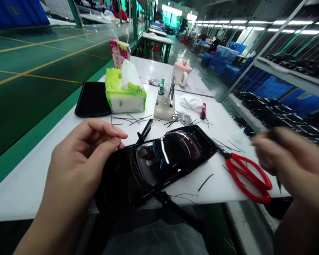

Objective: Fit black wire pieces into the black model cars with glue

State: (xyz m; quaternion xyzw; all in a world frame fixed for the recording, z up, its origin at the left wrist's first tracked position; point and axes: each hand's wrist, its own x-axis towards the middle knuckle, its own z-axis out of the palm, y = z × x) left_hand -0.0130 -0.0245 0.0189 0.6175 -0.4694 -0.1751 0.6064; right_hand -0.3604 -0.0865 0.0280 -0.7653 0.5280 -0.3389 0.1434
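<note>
A glossy black model car (172, 148) lies on the white table with both side doors swung out. My left hand (85, 152) is over the car's front end, thumb and fingertips pinched together; whatever is between them is too small to make out. At the right, my right hand (289, 159) is blurred by motion and curled closed, clear of the car. A thin dark pointed tool (279, 185) pokes out below that fist; its kind is unclear. Scissors with red handles (248, 177) rest beside the car's rear, between it and my right hand.
Behind the car are a green tissue pack (126, 101), a black tablet-like slab (92, 100), a small stand with metal bits (163, 108), a red cutter (203, 111) and a lidded mug (181, 76). Black strips (205, 182) litter the table. Racks of black parts (279, 120) stand right.
</note>
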